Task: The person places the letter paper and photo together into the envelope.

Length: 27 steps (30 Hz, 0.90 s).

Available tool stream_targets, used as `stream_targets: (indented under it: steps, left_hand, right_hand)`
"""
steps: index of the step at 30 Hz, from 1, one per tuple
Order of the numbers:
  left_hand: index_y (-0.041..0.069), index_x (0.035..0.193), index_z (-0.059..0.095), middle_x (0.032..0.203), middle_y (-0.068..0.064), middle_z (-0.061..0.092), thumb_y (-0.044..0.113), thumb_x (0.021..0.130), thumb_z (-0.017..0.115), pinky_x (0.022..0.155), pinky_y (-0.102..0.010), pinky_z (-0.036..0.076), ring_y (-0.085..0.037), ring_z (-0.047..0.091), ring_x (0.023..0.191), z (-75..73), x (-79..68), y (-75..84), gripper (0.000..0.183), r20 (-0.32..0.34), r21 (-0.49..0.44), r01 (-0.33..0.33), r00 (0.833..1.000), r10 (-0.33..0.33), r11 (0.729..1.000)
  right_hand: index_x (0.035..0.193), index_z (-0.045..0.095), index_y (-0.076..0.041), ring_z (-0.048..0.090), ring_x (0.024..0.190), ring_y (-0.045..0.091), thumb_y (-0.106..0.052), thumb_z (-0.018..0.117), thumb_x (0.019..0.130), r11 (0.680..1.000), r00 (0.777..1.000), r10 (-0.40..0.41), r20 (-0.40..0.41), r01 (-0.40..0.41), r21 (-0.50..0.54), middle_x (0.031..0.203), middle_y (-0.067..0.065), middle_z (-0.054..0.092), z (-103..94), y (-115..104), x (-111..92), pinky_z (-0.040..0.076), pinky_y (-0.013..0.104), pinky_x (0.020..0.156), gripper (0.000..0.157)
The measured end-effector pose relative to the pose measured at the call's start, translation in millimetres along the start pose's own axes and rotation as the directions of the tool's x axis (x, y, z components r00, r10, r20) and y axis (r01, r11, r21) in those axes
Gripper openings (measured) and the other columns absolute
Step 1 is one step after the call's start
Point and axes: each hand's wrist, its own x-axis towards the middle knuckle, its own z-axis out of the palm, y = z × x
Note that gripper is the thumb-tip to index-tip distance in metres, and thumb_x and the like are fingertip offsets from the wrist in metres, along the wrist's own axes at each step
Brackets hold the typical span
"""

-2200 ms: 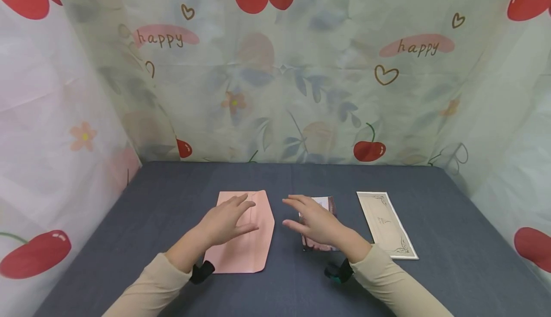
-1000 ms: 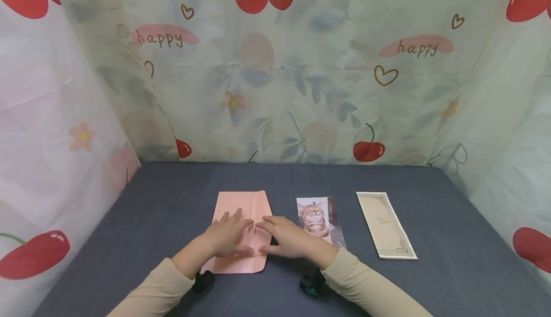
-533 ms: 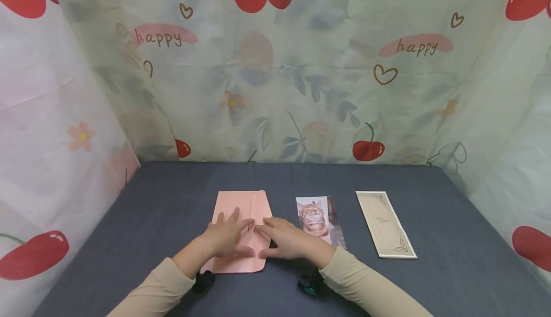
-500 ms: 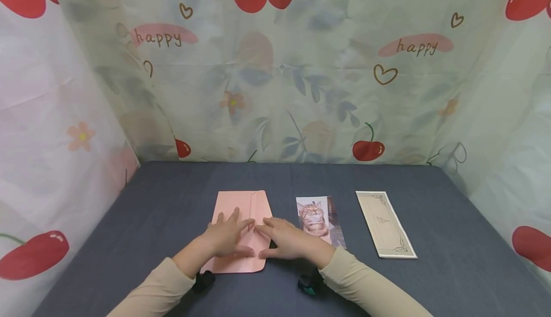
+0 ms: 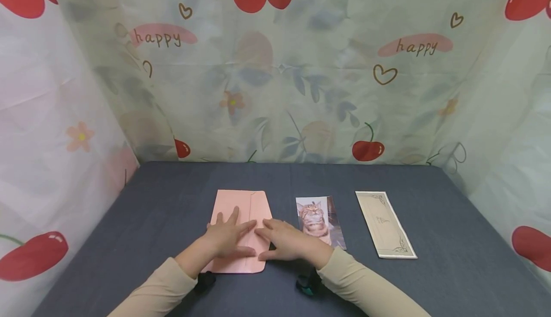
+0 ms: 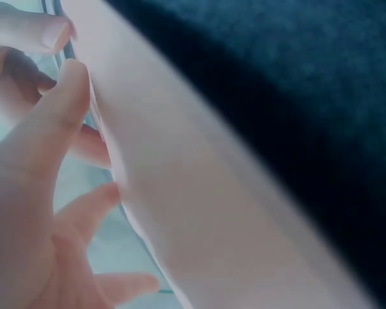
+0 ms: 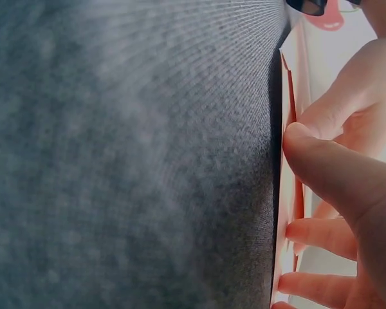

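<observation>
A pink envelope (image 5: 234, 200) lies on the dark cloth, its pointed flap to the right. My left hand (image 5: 224, 238) rests on its middle with the fingers spread. From the right, my right hand (image 5: 289, 241) reaches over the flap edge; its straight fingers touch the paper near the fold line. In the left wrist view, fingertips meet the surface of the envelope (image 6: 174, 174). Thumb and fingertips of the right hand (image 7: 373, 187) rest against the pink paper in the right wrist view. Neither hand pinches anything. The hands cover the envelope's lower middle.
Just right of the right hand lies a photo of a cat (image 5: 314, 219), its lower edge partly behind the forearm. Farther right is a long beige card (image 5: 385, 224) with ornamental corners. A patterned curtain (image 5: 280, 92) rises behind the dark tabletop (image 5: 172, 202).
Both hands have come down onto the envelope from above it and the photo. The right hand shifted left, uncovering most of the photo. Over the last half second the hands barely moved.
</observation>
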Motion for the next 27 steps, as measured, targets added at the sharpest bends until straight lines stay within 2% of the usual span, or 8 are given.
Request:
stream_targets:
  steps: [5,12,21,27]
  left_hand:
    - [0.025,0.14,0.043,0.154,-0.024,0.017,0.057,0.078,0.065,0.091,-0.078,0.028,-0.061,0.019,0.132,1.3,0.0,1.5,0.073,-0.001,0.01,0.03,1.0,-0.03,0.999]
    - [0.023,0.139,0.044,0.154,-0.024,0.018,0.054,0.081,0.063,0.09,-0.078,0.029,-0.061,0.02,0.132,1.5,0.6,2.2,0.069,-0.008,0.017,0.035,0.999,-0.035,0.999]
    - [0.022,0.137,0.045,0.154,-0.022,0.017,0.059,0.075,0.066,0.089,-0.076,0.032,-0.059,0.022,0.131,3.3,4.2,1.0,0.075,-0.031,-0.01,0.047,0.998,-0.048,0.999]
    - [0.022,0.136,0.046,0.153,-0.024,0.02,0.057,0.075,0.068,0.088,-0.072,0.037,-0.063,0.025,0.128,2.8,4.0,-2.6,0.074,-0.046,-0.023,0.018,0.999,-0.019,1.0]
  right_hand:
    - [0.134,0.049,-0.01,0.04,0.134,0.032,-0.044,0.065,0.084,1.0,1.0,-0.011,-0.006,0.011,-0.011,0.142,0.02,0.044,0.4,-0.2,0.3,0.037,0.052,0.106,0.063]
    - [0.135,0.048,-0.011,0.04,0.134,0.031,-0.046,0.063,0.085,1.0,1.0,-0.004,0.001,0.004,-0.021,0.143,0.019,0.043,0.6,-1.0,0.0,0.037,0.051,0.107,0.063]
    - [0.134,0.049,-0.01,0.039,0.134,0.031,-0.044,0.065,0.084,1.0,1.0,0.005,0.004,-0.005,-0.001,0.143,0.019,0.043,-0.7,-2.7,-1.0,0.037,0.055,0.105,0.062]
    - [0.134,0.049,-0.009,0.039,0.135,0.031,-0.043,0.065,0.084,1.0,1.0,0.014,0.006,-0.014,0.023,0.143,0.02,0.043,-1.7,-2.5,-0.3,0.037,0.057,0.104,0.062]
